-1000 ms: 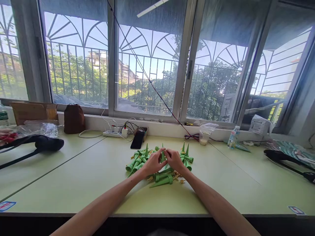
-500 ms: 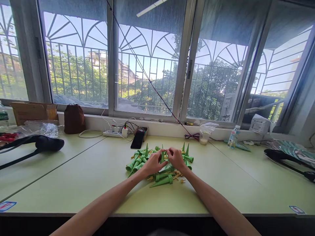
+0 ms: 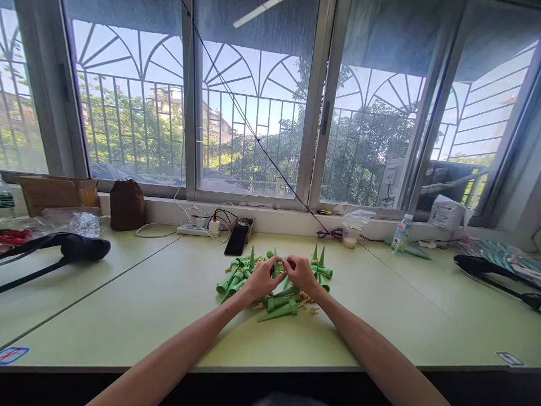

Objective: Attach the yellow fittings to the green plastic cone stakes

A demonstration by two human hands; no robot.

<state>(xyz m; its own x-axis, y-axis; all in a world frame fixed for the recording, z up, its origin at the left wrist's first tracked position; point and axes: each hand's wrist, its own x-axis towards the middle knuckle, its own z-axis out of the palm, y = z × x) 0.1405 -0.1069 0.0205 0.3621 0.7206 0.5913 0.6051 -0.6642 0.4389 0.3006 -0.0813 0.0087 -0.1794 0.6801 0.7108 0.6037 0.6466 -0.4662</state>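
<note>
Hands: left hand (image 3: 262,278) and right hand (image 3: 301,273) pinch one green cone (image 3: 276,267) together (above the cone pile (image 3: 236,278)), mid-table (image 3: 147,304).

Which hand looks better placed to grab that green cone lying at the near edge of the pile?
Probably the right hand: the green cone lies just below it, slightly nearer than the left hand. Both hands are busy on a cone between them, so it's close.
</note>
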